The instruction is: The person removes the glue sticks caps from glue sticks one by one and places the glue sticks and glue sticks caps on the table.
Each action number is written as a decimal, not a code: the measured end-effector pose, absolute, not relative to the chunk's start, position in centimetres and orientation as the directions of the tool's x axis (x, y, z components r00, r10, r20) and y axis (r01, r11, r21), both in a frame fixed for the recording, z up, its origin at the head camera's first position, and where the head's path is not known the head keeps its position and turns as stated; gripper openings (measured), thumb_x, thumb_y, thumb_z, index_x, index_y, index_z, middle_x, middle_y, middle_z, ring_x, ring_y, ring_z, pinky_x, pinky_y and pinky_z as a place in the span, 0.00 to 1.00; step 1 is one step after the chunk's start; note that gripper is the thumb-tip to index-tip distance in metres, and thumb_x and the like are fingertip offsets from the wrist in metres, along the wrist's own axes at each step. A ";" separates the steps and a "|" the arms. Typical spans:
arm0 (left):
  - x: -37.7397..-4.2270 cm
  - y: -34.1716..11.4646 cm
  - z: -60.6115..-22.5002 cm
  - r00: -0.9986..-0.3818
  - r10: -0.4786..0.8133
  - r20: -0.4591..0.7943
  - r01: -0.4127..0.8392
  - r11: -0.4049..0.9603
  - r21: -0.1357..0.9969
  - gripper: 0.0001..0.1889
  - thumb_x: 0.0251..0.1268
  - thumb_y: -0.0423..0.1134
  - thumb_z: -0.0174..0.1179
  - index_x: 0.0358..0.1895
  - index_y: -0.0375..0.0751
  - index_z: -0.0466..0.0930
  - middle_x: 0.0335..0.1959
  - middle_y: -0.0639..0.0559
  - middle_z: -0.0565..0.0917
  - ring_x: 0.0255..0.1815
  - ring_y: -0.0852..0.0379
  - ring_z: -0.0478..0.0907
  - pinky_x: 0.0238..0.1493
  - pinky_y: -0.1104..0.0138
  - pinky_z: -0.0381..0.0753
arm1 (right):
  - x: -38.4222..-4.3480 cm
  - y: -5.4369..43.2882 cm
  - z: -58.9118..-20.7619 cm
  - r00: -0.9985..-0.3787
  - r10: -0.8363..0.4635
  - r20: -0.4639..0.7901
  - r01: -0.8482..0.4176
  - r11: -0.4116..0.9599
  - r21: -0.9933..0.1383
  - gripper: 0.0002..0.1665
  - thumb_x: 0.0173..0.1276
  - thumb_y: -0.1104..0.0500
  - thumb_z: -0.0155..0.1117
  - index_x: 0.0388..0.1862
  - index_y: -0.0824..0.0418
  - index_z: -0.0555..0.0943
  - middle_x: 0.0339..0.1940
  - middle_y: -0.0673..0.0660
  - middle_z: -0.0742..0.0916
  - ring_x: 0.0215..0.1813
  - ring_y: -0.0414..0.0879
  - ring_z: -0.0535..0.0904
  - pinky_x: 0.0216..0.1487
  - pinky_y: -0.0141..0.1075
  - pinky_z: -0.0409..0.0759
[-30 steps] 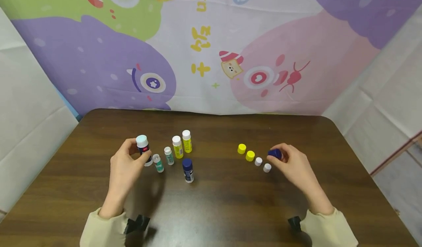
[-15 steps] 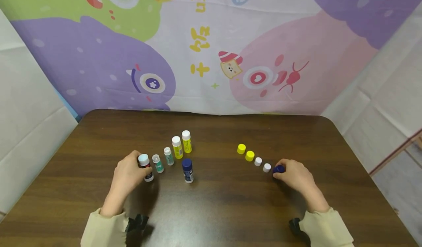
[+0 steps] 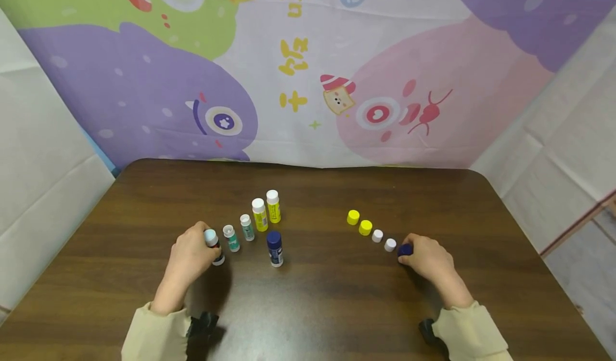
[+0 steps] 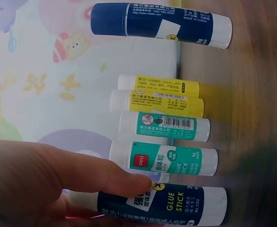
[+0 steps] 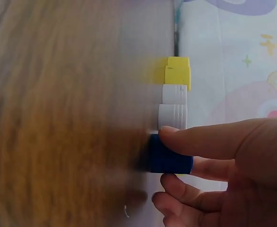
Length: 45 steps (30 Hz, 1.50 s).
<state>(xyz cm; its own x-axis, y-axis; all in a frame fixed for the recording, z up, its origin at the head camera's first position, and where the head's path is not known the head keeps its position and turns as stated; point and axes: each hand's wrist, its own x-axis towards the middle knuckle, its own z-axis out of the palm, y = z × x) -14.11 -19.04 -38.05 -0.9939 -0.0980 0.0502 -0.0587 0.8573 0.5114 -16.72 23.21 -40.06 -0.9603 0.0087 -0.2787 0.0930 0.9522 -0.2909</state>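
My left hand (image 3: 190, 256) holds an uncapped navy glue stick (image 4: 195, 205) between thumb and fingers. The stick stands upright at the near left end of a row of uncapped glue sticks: two green ones (image 3: 232, 239) (image 3: 247, 228) and two yellow ones (image 3: 260, 219) (image 3: 274, 211). On the other side, my right hand (image 3: 430, 256) pinches a blue cap (image 5: 171, 156) at the near end of a line of caps. The cap sits at table level beside a white cap (image 5: 173, 116). A capped navy glue stick (image 3: 275, 250) stands upright nearer the middle.
Two white caps (image 3: 377, 236) and two yellow caps (image 3: 366, 228) run diagonally toward the back on the brown table (image 3: 327, 297). A cartoon-printed cloth (image 3: 298, 136) hangs behind the table's far edge.
Both hands have come down and toward me, bringing the uncapped navy glue stick and the blue cap to the near ends of their rows. Over the last half second they barely move.
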 end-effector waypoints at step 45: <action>-13.1 -10.0 -41.1 -0.930 0.203 0.307 0.329 0.832 0.447 0.09 0.46 0.32 0.66 0.27 0.42 0.74 0.24 0.52 0.77 0.24 0.54 0.76 0.24 0.62 0.71 | -14.8 4.8 -38.5 -0.834 -0.396 0.384 -0.536 0.746 -0.396 0.25 0.46 0.36 0.69 0.36 0.52 0.80 0.25 0.44 0.77 0.27 0.35 0.70 0.25 0.26 0.67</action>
